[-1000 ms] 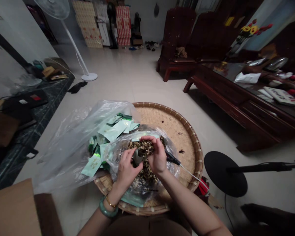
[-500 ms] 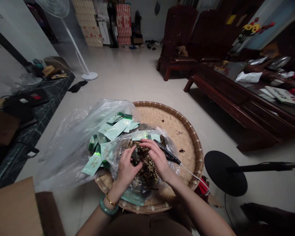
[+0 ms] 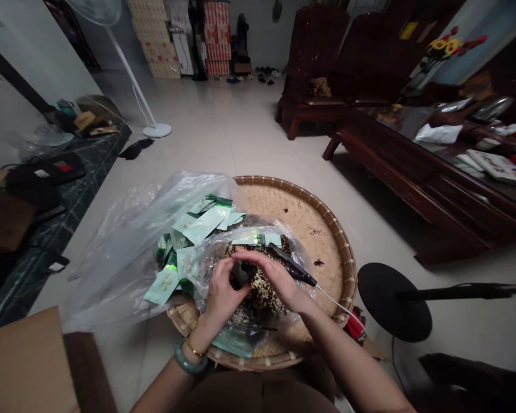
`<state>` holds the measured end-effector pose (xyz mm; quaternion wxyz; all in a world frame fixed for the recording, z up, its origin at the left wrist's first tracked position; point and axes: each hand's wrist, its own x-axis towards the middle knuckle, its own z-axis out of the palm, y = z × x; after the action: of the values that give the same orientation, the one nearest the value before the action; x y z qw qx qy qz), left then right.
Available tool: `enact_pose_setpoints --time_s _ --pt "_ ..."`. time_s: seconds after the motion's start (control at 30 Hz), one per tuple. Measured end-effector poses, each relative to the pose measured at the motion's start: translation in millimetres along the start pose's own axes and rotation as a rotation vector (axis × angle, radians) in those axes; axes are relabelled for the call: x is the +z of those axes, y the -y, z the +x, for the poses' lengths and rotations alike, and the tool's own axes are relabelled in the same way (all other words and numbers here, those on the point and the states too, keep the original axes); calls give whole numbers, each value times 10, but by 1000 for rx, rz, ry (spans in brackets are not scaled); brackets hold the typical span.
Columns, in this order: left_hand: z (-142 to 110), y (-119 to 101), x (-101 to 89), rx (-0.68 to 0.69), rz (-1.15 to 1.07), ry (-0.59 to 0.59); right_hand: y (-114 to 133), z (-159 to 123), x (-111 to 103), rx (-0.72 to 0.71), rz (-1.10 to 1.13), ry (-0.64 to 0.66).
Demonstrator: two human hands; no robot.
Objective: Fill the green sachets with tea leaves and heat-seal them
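Note:
My left hand (image 3: 223, 287), with a bangle and a gold bracelet at the wrist, curls its thumb and fingers around a small pale packet (image 3: 242, 276), mostly hidden. Over it, my right hand (image 3: 275, 275) stretches its fingers, their tips by the left fingertips; its thumb is hidden. Below both hands, loose dark and cream dried bits (image 3: 264, 292), like a tea mix, fill a clear plastic bag (image 3: 236, 338). A black corded clamp-like tool (image 3: 298, 269) lies just right of my right hand. Light green sachets (image 3: 206, 223) are heaped at the left.
A round woven bamboo tray (image 3: 327, 223) bears everything. A large clear bag (image 3: 124, 269) spreads over its left side. Around it are a cardboard box (image 3: 26, 361), a black round stand base (image 3: 393, 301), a wooden table (image 3: 413, 178) and a white fan (image 3: 157, 130).
My right hand's fingers have straightened and shifted slightly left, across the top of my left hand. My left hand stays nearly in place around the packet.

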<state>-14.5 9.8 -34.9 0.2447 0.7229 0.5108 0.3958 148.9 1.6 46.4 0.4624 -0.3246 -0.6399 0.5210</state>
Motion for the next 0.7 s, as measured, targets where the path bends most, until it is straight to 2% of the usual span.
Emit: enact_pose_setpoints --time_s 0.07,0.13,0.2,0.27,0.37,0.43,0.6,0.7 --pt "3 -3 -9 -8 -17 15 -22 0 -21 26 45 -47" --pt "4 -4 -23 -1 1 23 -54 1 -45 22 70 -205" --pt "1 -3 -37 21 41 21 -84 -8 -62 28 -44 -336" --pt "-6 -3 -46 33 65 25 -112 -35 -60 37 -260 -297" --pt "0 -5 -72 -11 63 62 -160 -95 -29 16 -480 -117" --pt "30 3 -117 -40 49 126 -187 -123 -15 10 -523 -85" --pt "181 83 -310 -1 -67 398 -166 -117 -60 8 -544 -61" --pt "263 115 -385 6 -93 452 -126 -120 -75 -9 -562 -71"
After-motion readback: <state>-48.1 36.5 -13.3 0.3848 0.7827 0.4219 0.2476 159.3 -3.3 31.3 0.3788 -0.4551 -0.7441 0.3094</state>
